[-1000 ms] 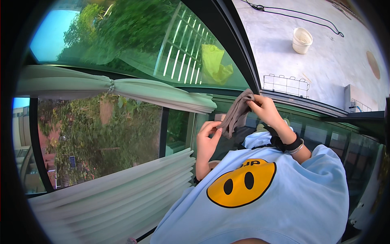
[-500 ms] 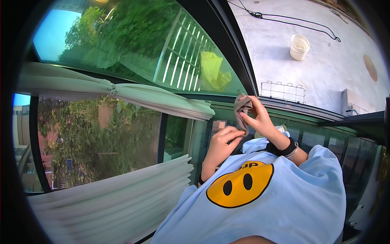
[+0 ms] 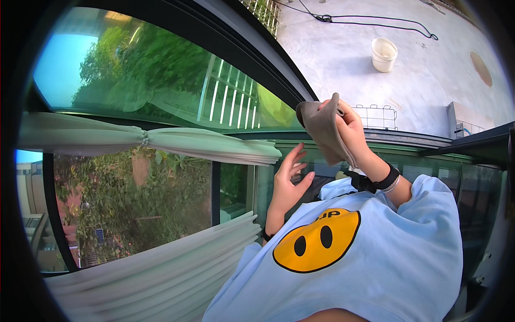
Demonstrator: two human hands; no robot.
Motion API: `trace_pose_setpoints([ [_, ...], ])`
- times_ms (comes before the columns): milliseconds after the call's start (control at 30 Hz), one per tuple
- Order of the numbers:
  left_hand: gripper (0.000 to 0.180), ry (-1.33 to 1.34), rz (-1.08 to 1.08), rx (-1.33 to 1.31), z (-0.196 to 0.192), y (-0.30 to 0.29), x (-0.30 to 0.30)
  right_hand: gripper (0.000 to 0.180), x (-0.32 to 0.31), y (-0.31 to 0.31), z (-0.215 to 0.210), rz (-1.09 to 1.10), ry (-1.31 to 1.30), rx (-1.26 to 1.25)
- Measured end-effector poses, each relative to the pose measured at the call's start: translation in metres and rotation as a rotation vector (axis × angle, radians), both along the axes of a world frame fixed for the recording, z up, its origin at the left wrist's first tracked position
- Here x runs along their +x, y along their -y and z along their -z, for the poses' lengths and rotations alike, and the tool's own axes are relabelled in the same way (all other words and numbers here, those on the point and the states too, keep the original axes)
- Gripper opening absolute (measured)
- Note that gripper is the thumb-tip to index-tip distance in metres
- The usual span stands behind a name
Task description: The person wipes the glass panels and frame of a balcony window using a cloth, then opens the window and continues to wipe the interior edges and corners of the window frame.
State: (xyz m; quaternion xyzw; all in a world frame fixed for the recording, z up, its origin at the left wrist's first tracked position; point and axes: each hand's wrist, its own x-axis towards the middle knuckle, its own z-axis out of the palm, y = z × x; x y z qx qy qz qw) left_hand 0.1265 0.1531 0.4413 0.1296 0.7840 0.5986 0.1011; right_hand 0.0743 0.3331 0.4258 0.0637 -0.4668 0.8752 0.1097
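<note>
A grey-brown cloth [image 3: 325, 133] hangs from my right hand [image 3: 351, 130], whose fingers are closed round it. Its upper part stands up folded, and the lower part droops toward my shirt. My left hand [image 3: 289, 182] is off to the left of the cloth, apart from it, fingers spread and nothing in them. Just behind the cloth and my right hand runs the dark frame [image 3: 279, 61] of a green-tinted glass pane [image 3: 161, 64].
Pale curtains [image 3: 204, 140] hang at the left over window panes. Beyond the sill [image 3: 397, 138], on a pale outdoor surface, are a white bucket [image 3: 384, 55], a black cord [image 3: 375, 22], a wire rack [image 3: 378, 116] and a grey box [image 3: 465, 119].
The cloth was bunched between both hands and now hangs more spread out from my right hand alone. My left hand has let go, its fingers opening.
</note>
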Motion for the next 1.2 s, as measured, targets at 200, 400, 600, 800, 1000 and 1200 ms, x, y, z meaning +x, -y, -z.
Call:
trace_pose_setpoints([
  [200, 0.089, 0.090, 0.008, 0.092, 0.032, -0.012, -0.014, 0.023, -0.008, 0.001, 0.018, -0.419, 0.210, -0.180],
  [400, 0.074, 0.291, 0.032, 0.394, 0.033, -0.030, -0.020, 0.045, -0.011, -0.012, 0.021, -0.525, 0.503, -0.514],
  [600, 0.069, 0.288, -0.260, 0.442, 0.019, -0.060, -0.022, 0.049, -0.015, -0.047, 0.040, -0.085, 0.465, 0.131],
  [800, 0.063, 0.077, -0.308, 0.296, 0.003, -0.077, -0.018, 0.072, -0.002, -0.062, 0.009, 0.082, -0.324, 0.758],
  [1000, 0.059, 0.190, -0.249, 0.612, -0.018, -0.085, -0.006, 0.068, -0.004, -0.065, 0.000, -0.003, -0.669, 0.900],
  [1200, 0.057, 0.019, -0.319, 0.446, -0.037, -0.099, 0.003, 0.053, -0.031, -0.076, -0.006, -0.070, -0.639, 0.768],
])
